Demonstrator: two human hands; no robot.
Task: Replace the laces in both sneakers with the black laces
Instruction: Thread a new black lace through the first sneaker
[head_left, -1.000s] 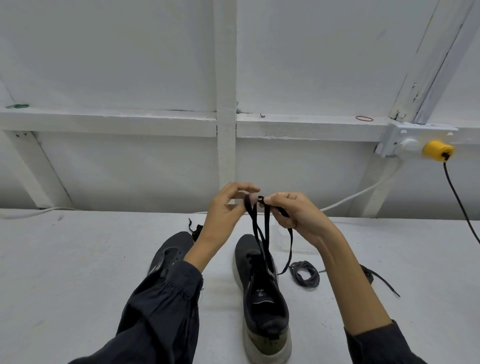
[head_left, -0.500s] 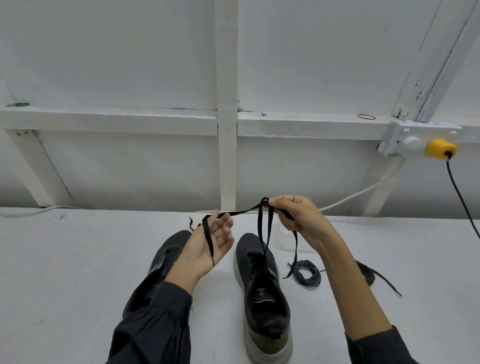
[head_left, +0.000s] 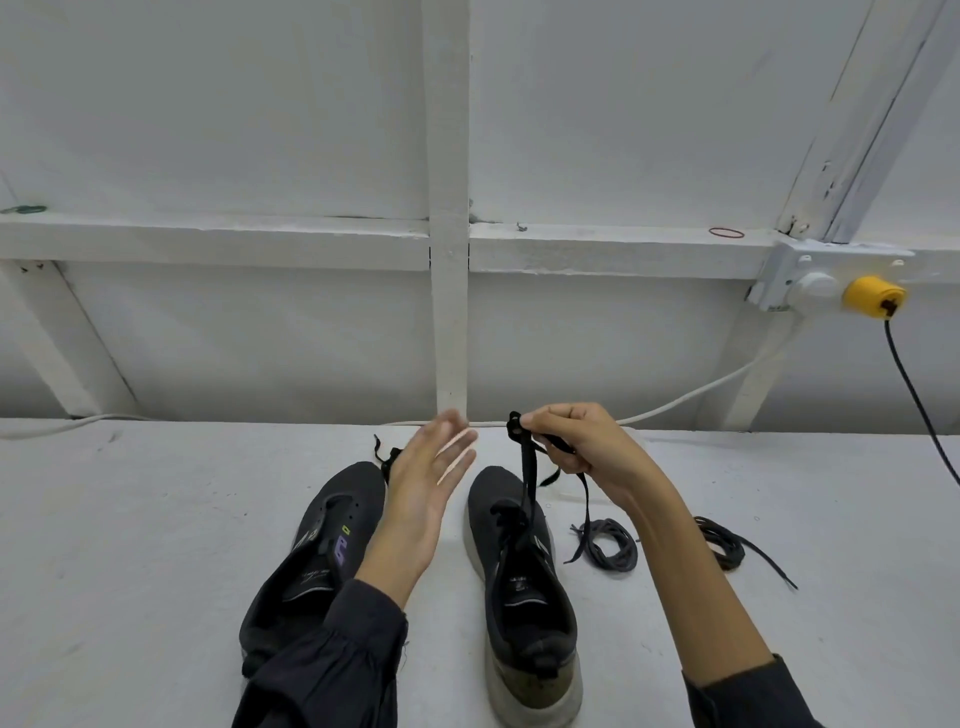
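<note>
Left hand (head_left: 421, 499): fingers motion-blurred. Left sneaker (head_left: 332, 519): heel hidden under sleeve (head_left: 332, 670). Lace (head_left: 529, 467): part hidden inside right hand (head_left: 582, 447) grip. Far coil (head_left: 724, 545): partly behind forearm. Cable (head_left: 914, 395): cut off at right edge. Insole print unreadable.

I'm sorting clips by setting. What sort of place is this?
Probably a workshop or utility room: a white-painted work surface, exposed painted wall framing, and a surface-mounted socket box with a yellow plug.

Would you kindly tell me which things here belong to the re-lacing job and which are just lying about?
For the job: left sneaker, right sneaker, black lace pinched in the right hand, coiled lace, second lace bundle.
Just lying about: yellow plug, white cable, red rubber band, green rubber band.
</note>
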